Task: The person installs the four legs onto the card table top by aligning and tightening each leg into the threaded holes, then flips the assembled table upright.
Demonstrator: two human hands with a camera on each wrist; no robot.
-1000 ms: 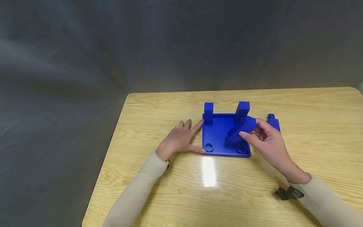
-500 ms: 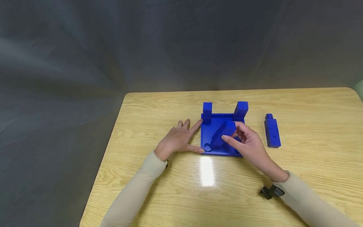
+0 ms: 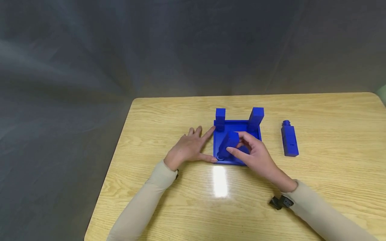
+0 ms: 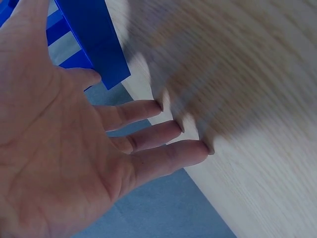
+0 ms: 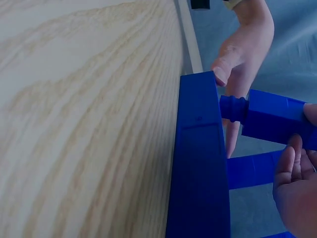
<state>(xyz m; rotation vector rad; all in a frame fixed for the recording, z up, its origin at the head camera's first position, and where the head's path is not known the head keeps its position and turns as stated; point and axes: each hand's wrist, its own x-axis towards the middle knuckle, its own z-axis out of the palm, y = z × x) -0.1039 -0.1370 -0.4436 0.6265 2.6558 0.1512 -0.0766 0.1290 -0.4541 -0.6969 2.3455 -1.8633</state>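
Observation:
My right hand (image 3: 257,155) pinches a square blue leg (image 3: 228,143) between thumb and fingers, its narrow threaded end down at the front-left corner of a shallow blue tray-like base (image 3: 236,126). In the right wrist view the threaded end of this leg (image 5: 275,116) overlaps the rim of the base (image 5: 200,158); the leg leans a little in the head view. My left hand (image 3: 190,147) is spread, thumb and index fingertip against the base's left edge. The left wrist view shows its other fingers (image 4: 171,156) straight, off the base. The front-right socket is hidden by my right hand.
Two similar legs, one at the back left (image 3: 220,117) and one at the back right (image 3: 256,116), stand upright in the base's corners. Another leg (image 3: 290,140) lies on the wooden table (image 3: 331,140) to the right. A dark curtain (image 3: 193,50) hangs behind the table.
My right hand has carried the leg leftward across the base, from near the front-right socket to the front-left one, and the leg stands more upright. The left hand has stayed at the left edge.

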